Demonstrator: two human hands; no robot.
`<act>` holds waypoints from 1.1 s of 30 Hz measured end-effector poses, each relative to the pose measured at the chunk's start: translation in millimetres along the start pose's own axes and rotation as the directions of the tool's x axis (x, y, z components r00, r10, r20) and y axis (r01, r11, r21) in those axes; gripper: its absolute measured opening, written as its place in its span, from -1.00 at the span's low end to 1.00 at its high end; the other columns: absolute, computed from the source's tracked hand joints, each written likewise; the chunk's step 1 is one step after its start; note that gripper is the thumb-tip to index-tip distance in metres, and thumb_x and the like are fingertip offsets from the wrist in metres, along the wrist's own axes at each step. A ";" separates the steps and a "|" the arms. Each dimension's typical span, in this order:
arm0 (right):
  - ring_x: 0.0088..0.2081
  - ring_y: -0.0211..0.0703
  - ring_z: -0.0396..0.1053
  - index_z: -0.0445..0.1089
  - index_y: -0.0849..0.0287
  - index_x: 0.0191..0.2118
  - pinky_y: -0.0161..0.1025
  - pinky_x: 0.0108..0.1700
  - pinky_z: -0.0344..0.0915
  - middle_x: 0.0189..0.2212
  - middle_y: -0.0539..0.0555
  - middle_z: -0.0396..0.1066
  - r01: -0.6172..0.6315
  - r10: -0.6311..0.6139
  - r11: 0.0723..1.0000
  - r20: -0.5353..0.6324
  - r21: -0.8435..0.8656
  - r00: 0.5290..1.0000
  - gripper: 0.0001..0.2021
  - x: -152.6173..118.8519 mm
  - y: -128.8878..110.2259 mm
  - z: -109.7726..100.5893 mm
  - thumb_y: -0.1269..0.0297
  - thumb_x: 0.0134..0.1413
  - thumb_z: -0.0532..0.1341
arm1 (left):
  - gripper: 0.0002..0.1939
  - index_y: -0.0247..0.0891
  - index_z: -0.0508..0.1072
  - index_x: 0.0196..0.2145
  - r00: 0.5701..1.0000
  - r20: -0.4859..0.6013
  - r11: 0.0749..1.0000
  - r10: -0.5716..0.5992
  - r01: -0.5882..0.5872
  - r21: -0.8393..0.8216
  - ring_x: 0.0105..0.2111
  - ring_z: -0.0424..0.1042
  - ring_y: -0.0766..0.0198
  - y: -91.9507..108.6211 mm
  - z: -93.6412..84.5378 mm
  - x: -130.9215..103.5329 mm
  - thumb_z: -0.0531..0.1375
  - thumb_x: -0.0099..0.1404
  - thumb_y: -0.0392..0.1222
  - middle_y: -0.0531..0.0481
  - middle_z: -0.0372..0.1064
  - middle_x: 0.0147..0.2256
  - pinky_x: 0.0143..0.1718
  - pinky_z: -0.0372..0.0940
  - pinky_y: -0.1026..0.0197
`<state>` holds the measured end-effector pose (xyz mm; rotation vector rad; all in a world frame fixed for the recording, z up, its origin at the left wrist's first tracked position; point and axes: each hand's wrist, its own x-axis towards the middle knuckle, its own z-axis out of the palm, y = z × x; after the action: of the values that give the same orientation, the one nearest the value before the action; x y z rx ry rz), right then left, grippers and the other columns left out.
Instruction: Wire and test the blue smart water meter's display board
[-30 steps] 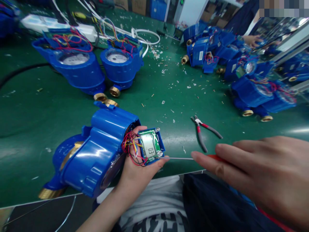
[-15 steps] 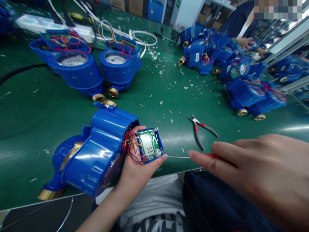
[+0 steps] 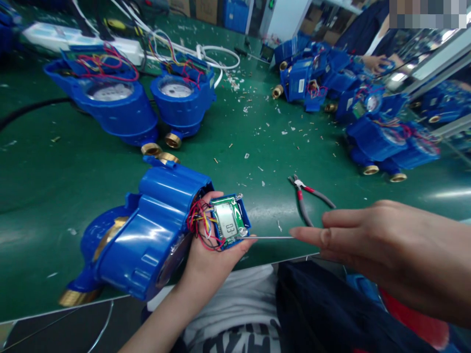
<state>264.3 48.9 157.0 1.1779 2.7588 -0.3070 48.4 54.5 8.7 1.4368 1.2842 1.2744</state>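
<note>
My left hand point(image 3: 215, 260) grips a small display module point(image 3: 227, 220), a green circuit board with a lit screen in a blue frame. Red, black and yellow wires point(image 3: 201, 220) run from it into a large blue meter point(image 3: 158, 220) lying on its side, its brass fitting at lower left. My right hand point(image 3: 368, 240) is closed round a screwdriver, whose handle is hidden by the fingers. Its thin metal shaft point(image 3: 272, 238) reaches left to the lower edge of the module, near my left thumb.
Red-handled pliers point(image 3: 302, 201) lie right of the module. Two blue meters point(image 3: 110, 113) stand behind, near a white power strip point(image 3: 59, 37) and cables. More meters point(image 3: 375, 139) crowd the right, by another person's hand point(image 3: 375, 63). Scraps litter the green table point(image 3: 257, 162).
My right hand has turned and shifted slightly, and the red handle no longer shows. The shaft stays at the module's edge. My left hand and the meter are almost unmoved.
</note>
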 end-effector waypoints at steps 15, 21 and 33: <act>-0.52 -0.28 0.18 0.04 0.14 0.29 -0.27 -0.50 -0.01 -0.40 -0.03 0.26 0.114 -0.108 0.989 -0.060 0.094 0.992 -0.57 -19.2 26.0 65.0 0.42 0.35 -0.07 | -0.28 -0.10 0.26 0.01 1.000 0.009 0.999 -0.028 0.028 0.025 -0.14 0.40 0.22 2.1 -2.3 0.7 0.44 -0.09 -0.28 0.02 0.25 -0.10 -0.08 0.36 0.18; -0.52 -0.23 0.12 0.08 0.27 0.26 -0.23 -0.47 -0.02 -0.46 -0.02 0.21 0.203 -0.210 0.977 -0.127 -0.067 0.969 -0.53 -15.4 32.7 61.7 0.56 0.25 -0.09 | -0.31 -0.12 0.29 -0.03 1.000 -0.005 0.992 0.016 -0.015 0.122 -0.14 0.40 0.22 4.4 -4.2 2.3 0.47 -0.11 -0.25 0.01 0.22 -0.07 -0.11 0.37 0.21; -0.50 -0.27 0.12 0.05 0.21 0.28 -0.25 -0.46 -0.02 -0.45 -0.03 0.22 0.222 -0.203 0.967 -0.154 0.122 0.967 -0.58 -8.7 44.6 80.7 0.47 0.35 -0.06 | -0.25 -0.09 0.24 0.04 0.997 0.032 0.992 -0.066 0.063 0.107 -0.10 0.40 0.13 3.0 -6.5 1.5 0.46 -0.08 -0.19 -0.02 0.28 -0.07 -0.04 0.36 0.07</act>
<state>305.5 54.0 74.3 0.9647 3.0388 -0.4619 42.5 55.1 13.0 1.4725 1.3810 1.1486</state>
